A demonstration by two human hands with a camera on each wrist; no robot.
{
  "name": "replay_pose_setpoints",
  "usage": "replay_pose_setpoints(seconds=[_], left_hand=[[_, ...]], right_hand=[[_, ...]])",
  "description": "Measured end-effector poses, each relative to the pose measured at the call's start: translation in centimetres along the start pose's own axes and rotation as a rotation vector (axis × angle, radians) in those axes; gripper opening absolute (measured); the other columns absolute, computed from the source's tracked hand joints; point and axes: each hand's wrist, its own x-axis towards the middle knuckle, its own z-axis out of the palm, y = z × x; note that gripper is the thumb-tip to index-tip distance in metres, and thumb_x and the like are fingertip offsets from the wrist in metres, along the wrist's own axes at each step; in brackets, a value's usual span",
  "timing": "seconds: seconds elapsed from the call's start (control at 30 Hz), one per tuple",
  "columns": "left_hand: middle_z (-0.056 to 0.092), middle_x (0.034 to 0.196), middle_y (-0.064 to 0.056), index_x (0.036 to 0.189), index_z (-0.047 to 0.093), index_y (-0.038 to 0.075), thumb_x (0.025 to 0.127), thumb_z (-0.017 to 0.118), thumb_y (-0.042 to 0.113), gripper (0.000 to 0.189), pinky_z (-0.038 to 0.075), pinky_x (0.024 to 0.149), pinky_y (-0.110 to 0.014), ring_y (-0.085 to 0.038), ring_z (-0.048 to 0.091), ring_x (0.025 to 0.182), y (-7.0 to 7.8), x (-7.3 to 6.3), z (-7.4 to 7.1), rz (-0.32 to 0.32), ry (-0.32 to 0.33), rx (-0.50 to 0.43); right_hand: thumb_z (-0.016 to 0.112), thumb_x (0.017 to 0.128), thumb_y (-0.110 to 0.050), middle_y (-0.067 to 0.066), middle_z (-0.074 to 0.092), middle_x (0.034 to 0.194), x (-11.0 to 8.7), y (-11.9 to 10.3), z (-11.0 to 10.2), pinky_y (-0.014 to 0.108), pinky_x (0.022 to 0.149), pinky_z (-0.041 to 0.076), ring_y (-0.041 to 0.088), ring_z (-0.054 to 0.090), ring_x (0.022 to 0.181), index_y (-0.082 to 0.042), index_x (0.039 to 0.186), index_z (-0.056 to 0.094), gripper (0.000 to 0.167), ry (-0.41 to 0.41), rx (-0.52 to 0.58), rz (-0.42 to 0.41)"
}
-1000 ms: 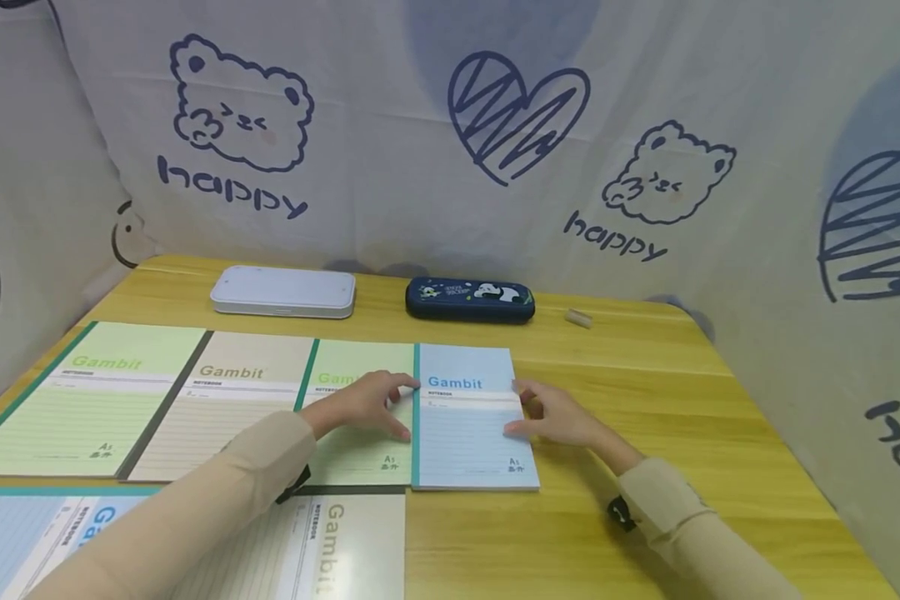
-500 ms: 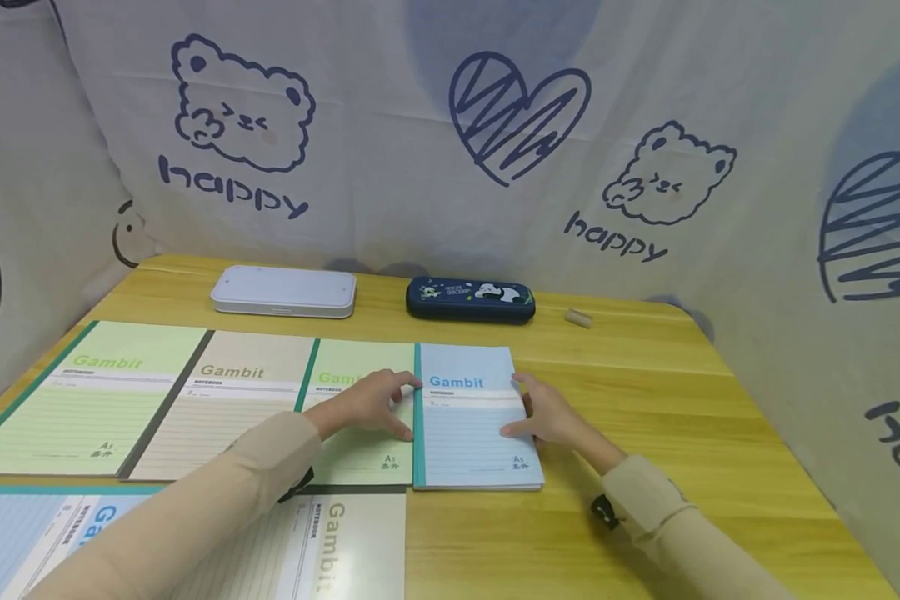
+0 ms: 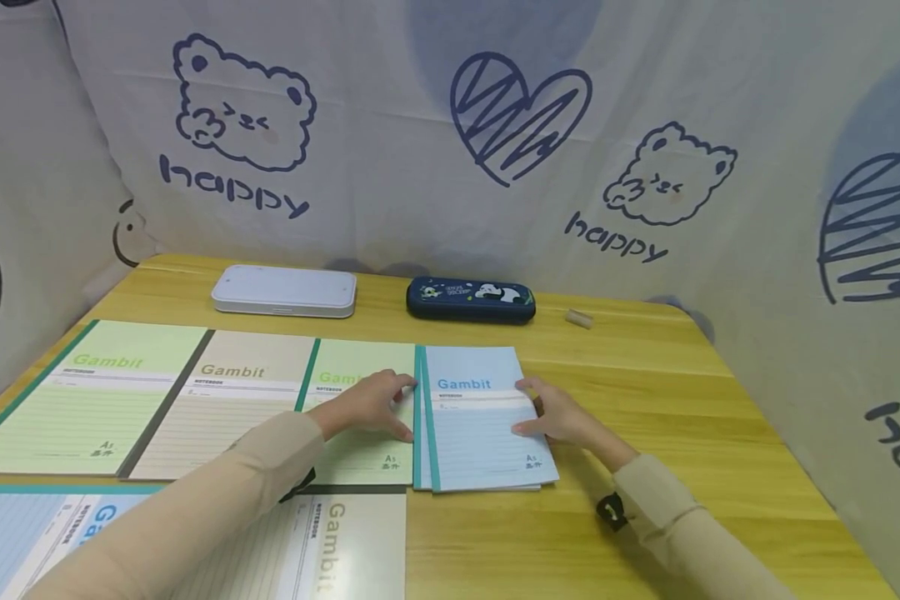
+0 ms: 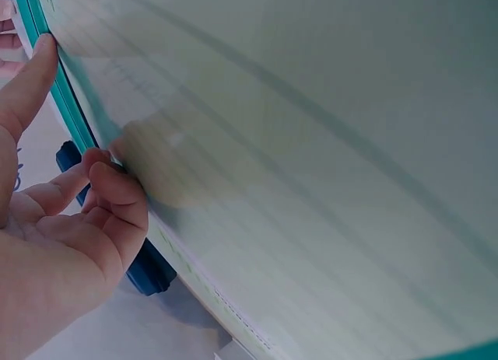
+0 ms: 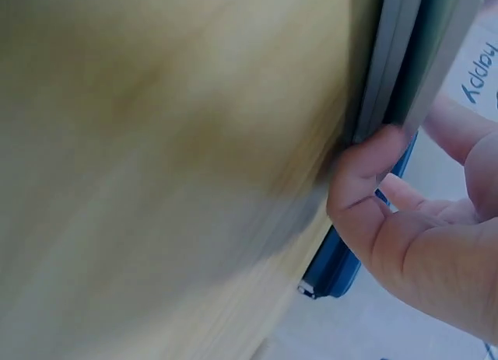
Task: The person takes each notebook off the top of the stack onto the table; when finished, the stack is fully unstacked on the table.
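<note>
Two blue notebooks lie stacked at the right end of the row. The upper blue notebook (image 3: 480, 450) sits shifted right and slightly askew, baring the lower blue notebook's teal spine (image 3: 418, 450). With my right hand (image 3: 562, 414) I pinch the upper one's right edge, thumb on its cover; in the right wrist view its edge is raised off what lies beneath. My left hand (image 3: 375, 407) rests over the narrow green notebook (image 3: 367, 354), thumb and fingertips touching the teal spine from the left. In the left wrist view that hand's thumb is extended and its other fingers bend.
A brown notebook (image 3: 251, 354) and a wide green notebook (image 3: 142, 342) continue the row leftward. Nearer, a blue notebook (image 3: 15, 533) and a brown notebook (image 3: 367, 542) lie sideways. Behind stand a white case (image 3: 285, 290), a panda pencil case (image 3: 470, 300) and a small eraser-like piece (image 3: 579, 318).
The upper blue notebook has slid right in my right hand and tilted a little, uncovering the spine of the one below. My left hand has stayed almost in place.
</note>
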Motion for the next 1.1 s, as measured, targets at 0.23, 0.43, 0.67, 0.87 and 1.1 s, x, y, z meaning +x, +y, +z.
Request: replay_pose_setpoints(seconds=[0.23,0.43,0.67,0.87,1.1], left_hand=[[0.053,0.099,-0.009,0.128,0.045,0.002,0.062,0.081,0.026,0.079,0.041,0.082,-0.033,-0.020,0.050,0.089,0.2,-0.1,-0.1,-0.012,0.001,-0.003],[0.054,0.101,-0.009,0.128,0.046,0.004,0.063,0.081,0.027,0.077,0.041,0.083,-0.034,-0.020,0.050,0.090,0.2,-0.1,-0.1,-0.021,0.001,-0.019],[0.053,0.100,-0.009,0.127,0.046,0.004,0.063,0.081,0.028,0.077,0.041,0.082,-0.034,-0.020,0.050,0.089,0.2,0.0,-0.1,-0.030,0.005,-0.028],[0.053,0.099,-0.008,0.128,0.046,0.004,0.063,0.081,0.029,0.078,0.041,0.082,-0.033,-0.020,0.050,0.088,0.1,0.0,0.0,-0.037,0.006,-0.019],[0.053,0.098,-0.008,0.128,0.045,0.005,0.063,0.081,0.030,0.078,0.041,0.081,-0.033,-0.019,0.050,0.087,0.1,0.1,0.0,-0.037,0.005,-0.021]], right_hand=[[0.053,0.085,0.006,0.014,0.051,0.088,-0.4,1.5,-0.9,0.029,0.056,0.044,0.019,0.049,0.072,0.003,0.130,0.037,0.047,-0.033,0.221,-0.010],[0.041,0.088,0.012,0.018,0.052,0.098,-0.7,2.6,-1.7,0.031,0.059,0.048,0.019,0.055,0.072,0.004,0.132,0.033,0.045,-0.055,0.454,0.007],[0.038,0.091,0.008,0.010,0.053,0.101,-1.6,4.4,-2.7,0.024,0.053,0.043,0.011,0.051,0.061,0.002,0.135,0.027,0.046,-0.053,0.617,0.016],[0.039,0.091,0.007,0.005,0.050,0.097,-2.5,6.1,-3.7,0.021,0.050,0.038,0.008,0.046,0.059,0.003,0.136,0.024,0.047,-0.026,0.646,-0.005],[0.039,0.091,0.006,0.001,0.051,0.096,-3.6,7.8,-5.5,0.020,0.051,0.041,0.007,0.050,0.063,0.006,0.136,0.020,0.049,0.011,0.643,-0.033]])
